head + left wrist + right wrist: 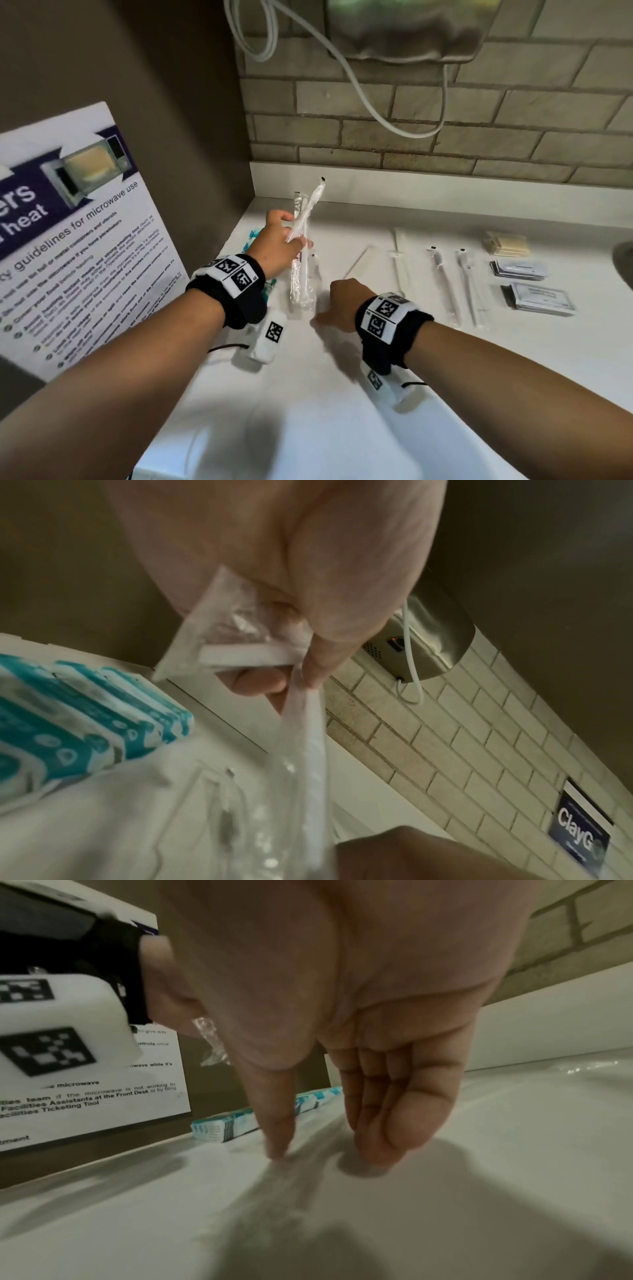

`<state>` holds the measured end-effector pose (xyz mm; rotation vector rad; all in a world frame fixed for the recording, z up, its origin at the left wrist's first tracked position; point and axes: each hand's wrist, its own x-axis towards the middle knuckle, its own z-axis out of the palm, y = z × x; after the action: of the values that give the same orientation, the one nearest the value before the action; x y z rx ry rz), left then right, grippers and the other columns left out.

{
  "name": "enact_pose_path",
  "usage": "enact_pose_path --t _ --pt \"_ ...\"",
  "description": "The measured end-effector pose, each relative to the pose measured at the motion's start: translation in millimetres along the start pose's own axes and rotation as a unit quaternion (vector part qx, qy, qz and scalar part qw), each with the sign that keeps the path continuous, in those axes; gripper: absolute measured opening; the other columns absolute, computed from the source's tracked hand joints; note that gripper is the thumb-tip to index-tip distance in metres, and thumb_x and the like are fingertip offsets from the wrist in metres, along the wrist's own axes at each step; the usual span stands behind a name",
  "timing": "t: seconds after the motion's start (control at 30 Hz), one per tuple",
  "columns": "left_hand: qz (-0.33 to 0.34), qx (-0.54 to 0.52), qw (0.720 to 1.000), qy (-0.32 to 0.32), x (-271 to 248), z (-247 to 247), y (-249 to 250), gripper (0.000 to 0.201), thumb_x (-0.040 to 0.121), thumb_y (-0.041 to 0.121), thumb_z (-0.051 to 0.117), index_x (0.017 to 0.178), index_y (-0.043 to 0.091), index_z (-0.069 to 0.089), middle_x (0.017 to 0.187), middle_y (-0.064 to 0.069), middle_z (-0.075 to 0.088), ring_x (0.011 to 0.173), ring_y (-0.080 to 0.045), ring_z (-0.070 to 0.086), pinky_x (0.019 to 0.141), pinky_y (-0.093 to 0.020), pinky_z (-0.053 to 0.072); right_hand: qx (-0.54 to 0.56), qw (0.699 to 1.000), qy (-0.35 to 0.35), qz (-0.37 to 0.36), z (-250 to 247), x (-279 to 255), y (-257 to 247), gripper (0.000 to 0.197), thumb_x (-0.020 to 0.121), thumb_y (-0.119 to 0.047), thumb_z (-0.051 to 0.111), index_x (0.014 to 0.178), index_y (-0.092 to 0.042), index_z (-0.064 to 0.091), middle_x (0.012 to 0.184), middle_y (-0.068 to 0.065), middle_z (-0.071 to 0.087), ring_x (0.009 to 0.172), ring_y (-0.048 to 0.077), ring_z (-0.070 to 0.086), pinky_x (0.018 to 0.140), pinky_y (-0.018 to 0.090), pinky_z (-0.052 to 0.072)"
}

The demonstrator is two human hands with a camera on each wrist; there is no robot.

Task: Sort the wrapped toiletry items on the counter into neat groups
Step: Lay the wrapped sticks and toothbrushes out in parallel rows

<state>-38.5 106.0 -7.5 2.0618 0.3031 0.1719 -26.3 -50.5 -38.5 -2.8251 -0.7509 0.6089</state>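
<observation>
We see the left hand (279,240) raised over the white counter (359,394), fingers curled round a small bunch of wrapped toothbrushes (305,240); in the left wrist view the thumb and fingers pinch the clear plastic wrappers, w/ one white handle visible inside. The bunch stands nearly upright, its low end close to the counter, we cannot tell if it touches.

We take this bunch as landmark. Just right of its low end is the right hand (342,305), fingers straight and pointing down, tips at the counter surface; it holds nothing. In the right wrist view the thumb tip (279,1150) appears to touch the counter.

Left of the bunch, against the brown wall, lies a row of teal and white packets (85,718), partly hidden behind the left wrist in the head view.

Right of the bunch, well apart, several long items in clear wrappers lie flat on the counter: thin white sticks (399,260) and two more wrapped toothbrushes (455,284) side by side. Farther right are two stacks of flat sachets (534,284), white w/ dark edges, and behind them a pale tan bundle (506,242); what it contains we cannot tell.

Far left of the bunch a microwave guidelines poster (78,233) leans on the wall
</observation>
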Motion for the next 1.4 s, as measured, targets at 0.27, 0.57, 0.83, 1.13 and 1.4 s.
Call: enact_pose_path --t 0.27,0.57,0.83,1.13,1.4 --pt "-0.034 0.020 0.999 -0.012 9 -5 -23 0.031 0.095 0.012 0.047 0.126 0.013 0.043 0.101 -0.006 0.072 0.070 -0.019 0.057 0.058 -0.028 0.041 0.069 0.997 0.035 0.017 -17 9 15 0.024 0.087 -0.027 0.061 0.098 -0.005 0.059 0.098 0.009 0.064 0.092 0.028 0.064 0.071 0.030 0.050" --pt "-0.040 -0.040 0.997 -0.050 15 30 2 0.055 0.087 0.058 0.056 0.126 0.023 0.040 0.096 -0.001 0.066 0.073 -0.013 0.058 0.068 -0.029 0.048 0.150 0.981 0.117 -0.044 -33 -7 19 0.034 0.089 -0.030 0.062 0.115 -0.009 0.055 0.106 0.011 0.069 0.086 0.024 0.066 0.076 0.032 0.053" --pt "-0.015 0.044 0.996 -0.072 23 32 -1 0.055 0.084 0.037 0.070 0.127 0.023 0.038 0.108 -0.001 0.059 0.088 -0.017 0.060 0.066 -0.029 0.046 0.048 0.998 0.021 0.048 -23 -44 64 0.075 0.073 -0.069 0.063 0.124 -0.014 0.051 0.108 0.004 0.064 0.093 0.020 0.063 0.084 0.034 0.052" --pt "0.009 0.071 0.993 -0.095 19 33 3 0.055 0.084 0.036 0.070 0.127 0.021 0.040 0.108 0.000 0.060 0.096 -0.018 0.061 0.080 -0.033 0.049 -0.070 0.996 -0.053 0.013 -5 -45 56 0.043 0.084 -0.036 0.064 0.114 -0.006 0.061 0.117 0.011 0.055 0.109 0.027 0.050 0.088 0.032 0.046" --pt "0.017 0.082 0.994 -0.077 27 28 1 0.058 0.083 0.038 0.070 0.128 0.020 0.039 0.113 -0.002 0.060 0.100 -0.021 0.060 0.079 -0.031 0.046 -0.094 0.995 -0.024 0.027 -12 14 51 0.034 0.090 -0.039 0.056 0.112 -0.014 0.064 0.117 0.008 0.060 0.109 0.027 0.049 0.087 0.033 0.044"
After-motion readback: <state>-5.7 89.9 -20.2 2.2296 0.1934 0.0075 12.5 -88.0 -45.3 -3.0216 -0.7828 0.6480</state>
